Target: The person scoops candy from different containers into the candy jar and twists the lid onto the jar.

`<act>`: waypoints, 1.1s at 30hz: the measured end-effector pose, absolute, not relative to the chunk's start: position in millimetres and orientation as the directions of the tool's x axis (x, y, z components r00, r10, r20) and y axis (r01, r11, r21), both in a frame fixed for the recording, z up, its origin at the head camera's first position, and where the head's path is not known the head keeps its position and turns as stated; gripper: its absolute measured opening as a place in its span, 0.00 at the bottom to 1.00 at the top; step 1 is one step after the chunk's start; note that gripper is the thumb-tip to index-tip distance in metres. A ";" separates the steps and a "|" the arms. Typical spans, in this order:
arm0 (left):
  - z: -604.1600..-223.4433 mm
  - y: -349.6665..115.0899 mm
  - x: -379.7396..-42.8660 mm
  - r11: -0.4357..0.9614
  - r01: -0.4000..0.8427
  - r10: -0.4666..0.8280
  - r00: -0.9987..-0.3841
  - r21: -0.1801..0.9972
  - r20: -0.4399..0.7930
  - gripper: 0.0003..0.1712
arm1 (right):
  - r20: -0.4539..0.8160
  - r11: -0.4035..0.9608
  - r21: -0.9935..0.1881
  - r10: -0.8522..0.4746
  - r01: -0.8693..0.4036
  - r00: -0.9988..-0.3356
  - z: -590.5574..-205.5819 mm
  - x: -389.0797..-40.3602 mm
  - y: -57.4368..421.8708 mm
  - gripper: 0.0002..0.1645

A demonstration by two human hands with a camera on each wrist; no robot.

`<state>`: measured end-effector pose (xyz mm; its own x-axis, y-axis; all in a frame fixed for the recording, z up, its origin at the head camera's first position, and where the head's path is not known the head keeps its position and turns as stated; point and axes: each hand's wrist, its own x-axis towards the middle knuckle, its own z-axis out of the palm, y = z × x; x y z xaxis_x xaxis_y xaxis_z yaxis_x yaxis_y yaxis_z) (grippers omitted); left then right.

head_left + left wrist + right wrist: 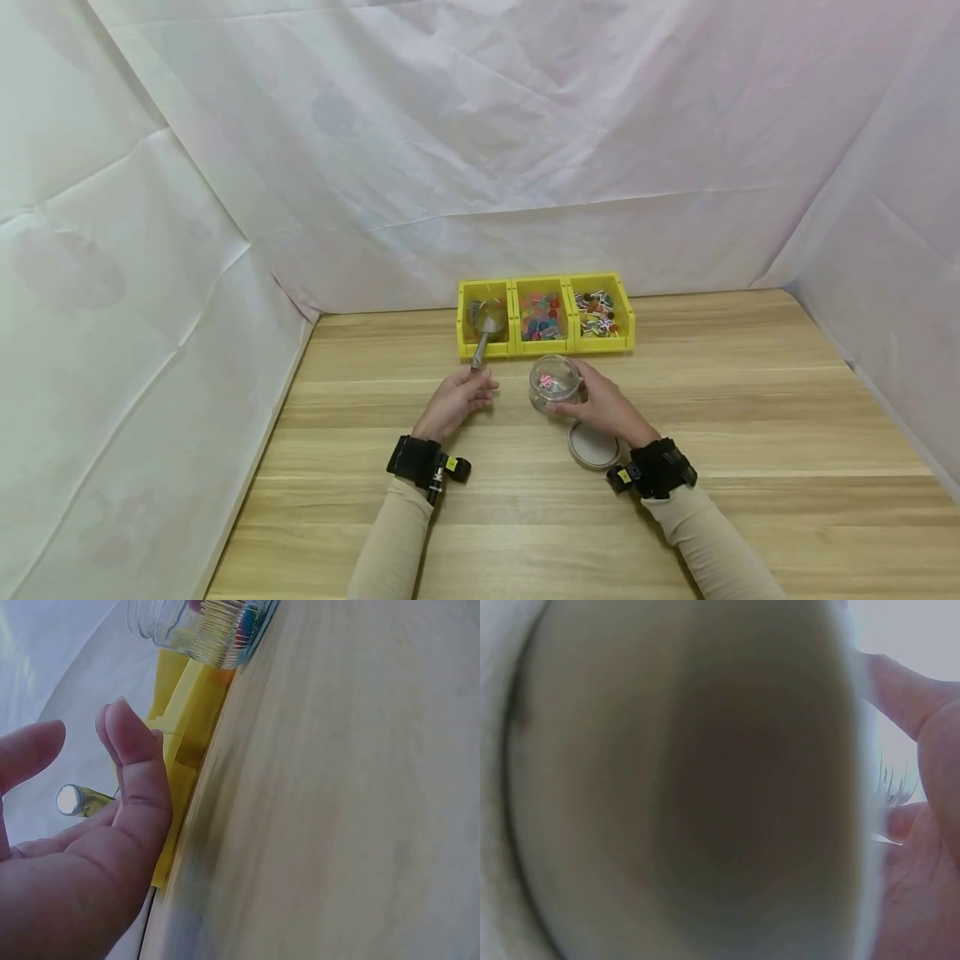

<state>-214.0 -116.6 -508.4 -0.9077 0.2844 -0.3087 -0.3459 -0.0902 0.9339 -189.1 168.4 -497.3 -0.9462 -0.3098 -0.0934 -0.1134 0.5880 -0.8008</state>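
My left hand [459, 400] is just in front of a metal scoop [480, 354], at the end of its handle. In the left wrist view the thumb stands apart from the bent fingers, and the handle end [71, 800] shows behind them, not gripped. The scoop's bowl rests in the left compartment of a yellow bin [486, 348]. My right hand [603, 408] holds a clear glass jar [542, 398] by its side, thumb in front and fingers behind. A red-and-white swirl candy [547, 381] and other colourful bits are inside the jar.
A round lid [594, 446] lies on the wooden table [517, 533] below the right hand; its blurred surface [705, 780] fills most of the right wrist view. The bin's middle [543, 317] and right [596, 315] compartments hold colourful candies. White cloth [480, 150] hangs behind the bins.
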 end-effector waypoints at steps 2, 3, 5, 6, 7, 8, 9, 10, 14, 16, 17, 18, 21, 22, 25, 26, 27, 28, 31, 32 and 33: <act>-508.1 -117.6 -211.8 -0.077 -0.341 0.290 -0.907 0.937 -0.306 0.27 | -0.095 0.589 -0.800 -0.311 -0.113 -0.946 -496.8 -188.6 167.6 0.59; -507.8 -118.0 -210.8 -0.072 -0.337 0.296 -0.906 0.939 -0.303 0.27 | -0.096 0.590 -0.800 -0.312 -0.114 -0.945 -496.7 -188.3 167.3 0.59; -507.3 -117.6 -209.5 -0.069 -0.331 0.312 -0.903 0.941 -0.295 0.25 | -0.102 0.592 -0.798 -0.314 -0.111 -0.944 -496.0 -188.0 167.3 0.59; -506.6 -117.2 -208.7 -0.069 -0.329 0.320 -0.902 0.942 -0.291 0.25 | -0.105 0.595 -0.796 -0.315 -0.110 -0.943 -495.8 -187.8 167.3 0.59; -506.2 -116.7 -208.1 -0.067 -0.328 0.328 -0.899 0.942 -0.290 0.24 | -0.106 0.597 -0.795 -0.316 -0.110 -0.943 -495.7 -187.8 167.2 0.59; -505.9 -116.3 -207.5 -0.064 -0.328 0.339 -0.896 0.943 -0.289 0.25 | -0.108 0.601 -0.792 -0.317 -0.112 -0.942 -495.7 -187.7 167.3 0.59; -505.7 -115.8 -207.0 -0.061 -0.329 0.349 -0.892 0.942 -0.289 0.25 | -0.107 0.603 -0.790 -0.319 -0.114 -0.942 -495.7 -187.6 167.2 0.59; -505.2 -115.1 -206.4 -0.056 -0.330 0.357 -0.888 0.942 -0.290 0.26 | -0.106 0.606 -0.787 -0.320 -0.117 -0.942 -495.6 -187.5 167.1 0.59; -504.5 -112.8 -205.1 -0.013 -0.326 0.385 -0.874 0.945 -0.296 0.29 | -0.104 0.621 -0.773 -0.324 -0.128 -0.940 -495.6 -187.0 167.2 0.59; -503.3 -111.5 -204.5 0.004 -0.317 0.392 -0.872 0.948 -0.293 0.30 | -0.108 0.627 -0.769 -0.324 -0.128 -0.940 -495.3 -186.8 167.0 0.59; -502.6 -110.8 -204.1 0.008 -0.316 0.394 -0.871 0.949 -0.293 0.30 | -0.111 0.629 -0.767 -0.325 -0.127 -0.939 -495.1 -186.7 167.0 0.59; -502.0 -110.2 -203.9 0.013 -0.314 0.394 -0.871 0.949 -0.293 0.30 | -0.112 0.630 -0.766 -0.324 -0.127 -0.939 -494.9 -186.8 166.9 0.59; -500.1 -108.8 -202.4 0.020 -0.309 0.400 -0.869 0.951 -0.291 0.30 | -0.113 0.636 -0.761 -0.324 -0.128 -0.939 -494.6 -186.6 166.7 0.58; -499.9 -108.4 -202.1 0.026 -0.308 0.400 -0.869 0.951 -0.292 0.30 | -0.113 0.637 -0.760 -0.325 -0.129 -0.939 -494.6 -186.6 166.6 0.58; -499.4 -107.6 -201.0 0.059 -0.291 0.400 -0.870 0.955 -0.290 0.31 | -0.109 0.636 -0.760 -0.327 -0.133 -0.939 -494.7 -186.4 166.4 0.57; -499.2 -107.3 -200.8 0.072 -0.285 0.399 -0.870 0.956 -0.290 0.31 | -0.107 0.635 -0.760 -0.329 -0.136 -0.938 -494.8 -186.4 166.3 0.57; -499.1 -107.0 -200.6 0.085 -0.279 0.398 -0.870 0.956 -0.290 0.31 | -0.104 0.634 -0.761 -0.330 -0.139 -0.938 -494.8 -186.4 166.2 0.57; -499.1 -106.6 -200.3 0.098 -0.267 0.399 -0.872 0.959 -0.284 0.30 | -0.102 0.634 -0.760 -0.331 -0.141 -0.938 -494.9 -186.3 166.2 0.57; -498.5 -105.4 -199.6 0.118 -0.246 0.409 -0.871 0.962 -0.272 0.30 | -0.097 0.633 -0.759 -0.337 -0.149 -0.937 -495.0 -185.9 166.3 0.57; -498.5 -104.8 -199.4 0.122 -0.237 0.415 -0.870 0.964 -0.267 0.30 | -0.093 0.633 -0.758 -0.340 -0.155 -0.936 -495.0 -185.8 166.4 0.57; -498.5 -104.0 -199.2 0.122 -0.230 0.421 -0.869 0.965 -0.261 0.30 | -0.090 0.632 -0.759 -0.341 -0.157 -0.936 -495.0 -185.7 166.3 0.56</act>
